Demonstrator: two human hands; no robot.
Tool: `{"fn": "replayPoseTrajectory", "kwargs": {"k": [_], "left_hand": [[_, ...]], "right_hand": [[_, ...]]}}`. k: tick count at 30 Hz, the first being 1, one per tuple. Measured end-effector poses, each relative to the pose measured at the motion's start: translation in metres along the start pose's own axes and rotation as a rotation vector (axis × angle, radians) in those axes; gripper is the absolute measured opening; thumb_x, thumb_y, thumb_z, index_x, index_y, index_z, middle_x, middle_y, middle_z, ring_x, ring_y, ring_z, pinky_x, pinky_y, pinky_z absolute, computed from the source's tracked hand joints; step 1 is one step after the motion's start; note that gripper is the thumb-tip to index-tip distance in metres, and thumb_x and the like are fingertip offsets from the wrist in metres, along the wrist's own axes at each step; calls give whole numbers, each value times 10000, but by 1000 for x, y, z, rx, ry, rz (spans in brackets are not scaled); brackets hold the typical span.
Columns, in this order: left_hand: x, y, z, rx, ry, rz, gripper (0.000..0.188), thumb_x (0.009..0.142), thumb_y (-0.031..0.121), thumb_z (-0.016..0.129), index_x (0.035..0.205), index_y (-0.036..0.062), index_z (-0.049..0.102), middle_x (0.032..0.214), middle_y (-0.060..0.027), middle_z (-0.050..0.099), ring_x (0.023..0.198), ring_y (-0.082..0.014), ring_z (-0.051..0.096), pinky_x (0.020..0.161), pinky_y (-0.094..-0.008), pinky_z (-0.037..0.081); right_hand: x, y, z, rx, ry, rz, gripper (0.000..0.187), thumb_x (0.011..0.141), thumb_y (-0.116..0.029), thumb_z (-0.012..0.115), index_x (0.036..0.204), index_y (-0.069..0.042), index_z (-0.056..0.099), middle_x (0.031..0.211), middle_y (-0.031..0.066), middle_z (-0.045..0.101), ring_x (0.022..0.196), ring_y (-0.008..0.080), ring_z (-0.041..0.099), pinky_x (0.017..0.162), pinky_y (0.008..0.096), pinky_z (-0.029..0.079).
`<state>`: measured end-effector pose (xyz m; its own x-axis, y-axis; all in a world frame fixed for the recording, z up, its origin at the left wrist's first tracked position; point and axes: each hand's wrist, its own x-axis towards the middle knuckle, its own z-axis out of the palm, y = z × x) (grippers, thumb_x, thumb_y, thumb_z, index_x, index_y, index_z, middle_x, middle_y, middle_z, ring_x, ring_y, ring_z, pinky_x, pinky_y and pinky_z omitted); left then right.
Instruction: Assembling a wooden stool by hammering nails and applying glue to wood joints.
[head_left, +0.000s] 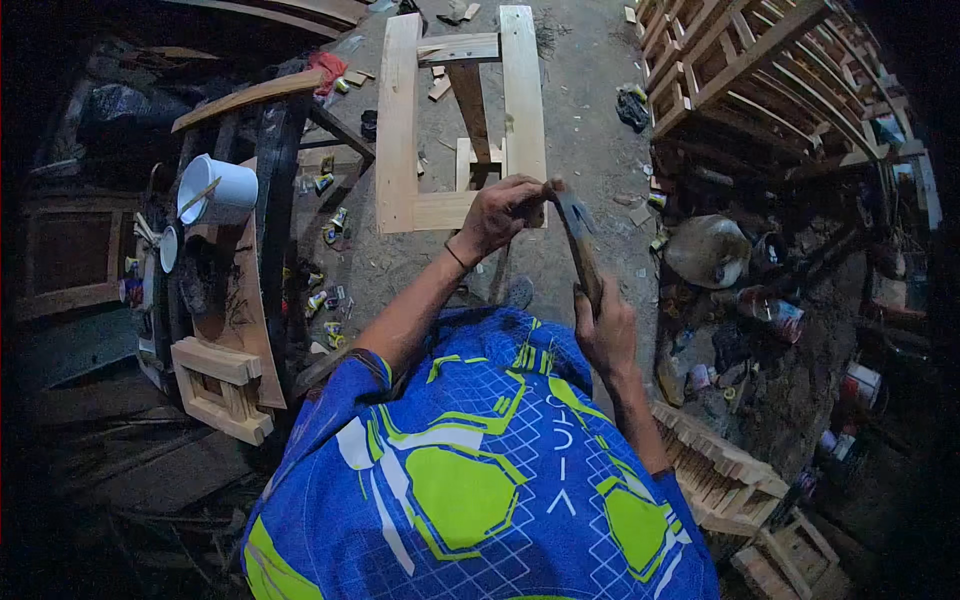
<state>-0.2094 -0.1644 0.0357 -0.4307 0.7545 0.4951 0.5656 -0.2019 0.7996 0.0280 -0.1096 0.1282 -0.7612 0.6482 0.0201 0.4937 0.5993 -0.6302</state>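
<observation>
A pale wooden frame [398,130], two long boards joined by crosspieces, stands in front of me. My left hand [497,217] is at the near right corner of this frame, its fingers closed in a pinch; whatever is between them is too small or hidden to make out. In my right hand [610,335] is a hammer [585,255], gripped low on its wooden handle. The slightly blurred hammer head is up beside my left fingertips, over the frame's corner.
On a bench at the left stand a white bucket [222,190] and a small wooden frame [222,385]. Slatted wooden pieces [760,70] are stacked at the far right, with a large rounded container [708,250] below. Cups and wood scraps litter the floor. More slatted wood [725,470] lies at lower right.
</observation>
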Motion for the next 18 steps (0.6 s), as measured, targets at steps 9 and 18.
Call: {"fn": "replayPoseTrajectory", "kwargs": {"k": [9,18], "left_hand": [[0,0,-10,80,43,-29,565,781,17,747,1295,14,514,1189,-147,555,995,-272,594,857,-348,527],[6,-12,-29,894,-356,-414,432,1013,406,413,909,91,689,785,-203,680,694,-414,658,600,-518,503]], "right_hand": [[8,56,32,815,14,295,273,1030,-269,511,1232,-91,462,715,3,503,482,104,484,434,265,423],[15,101,94,1289,-2,755,244,1036,-370,489,1084,-134,451,651,-12,447,441,91,447,375,274,384]]}}
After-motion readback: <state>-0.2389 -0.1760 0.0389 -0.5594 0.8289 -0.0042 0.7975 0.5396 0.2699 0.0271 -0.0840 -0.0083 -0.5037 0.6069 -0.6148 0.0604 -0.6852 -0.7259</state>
